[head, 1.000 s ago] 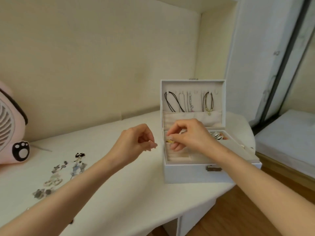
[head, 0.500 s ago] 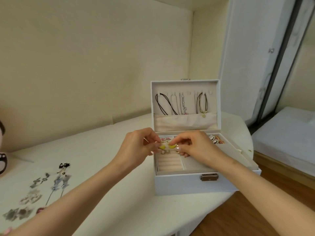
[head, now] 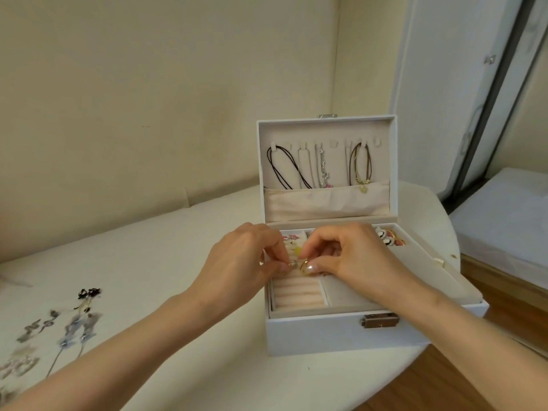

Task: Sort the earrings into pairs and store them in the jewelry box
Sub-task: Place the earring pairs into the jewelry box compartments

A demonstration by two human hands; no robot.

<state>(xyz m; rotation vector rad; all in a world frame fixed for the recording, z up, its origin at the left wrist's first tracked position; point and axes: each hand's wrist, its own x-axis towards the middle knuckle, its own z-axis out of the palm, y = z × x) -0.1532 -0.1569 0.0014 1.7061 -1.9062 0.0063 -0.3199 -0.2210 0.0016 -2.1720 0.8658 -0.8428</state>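
Cream walls meet in a corner behind a white table (head: 154,262), w/ wood floor showing at lower right.

Our right hand (head: 353,256) has thumb and forefinger pinched together on a gold hoop earring (head: 304,267), held low over the ring-roll section (head: 298,293) at the front left of the jewelry box (head: 341,333). Other right fingers are curled under. Our left hand (head: 240,262) meets it from the other side, fingertips drawn together on something small and silvery; can't tell exactly what, too small and partly hidden. Both hands' fingertips nearly touch, just above the padded rolls. A yellowish earring bit (head: 297,250) shows btwn the two hands, slightly further back in the same section.

Behind our left knuckles, pink earrings (head: 290,239) sit in the rear left compartment. At the rear right, black-and-white and orange earrings (head: 390,237) lie in another compartment. Front right compartment is beside our right wrist.

Box lid stands upright, w/ necklaces (head: 321,167) hanging from tabs inside it, ends tucked into a fabric pocket (head: 326,203). A bronze clasp (head: 379,319) sits on the box's front wall.

Well apart, at the table's far left, loose earrings (head: 74,324) lie in a scatter: black ones up top, blue-grey dangly ones below, paler ones near the frame edge, blurred. Both forearms reach in from the bottom edge.
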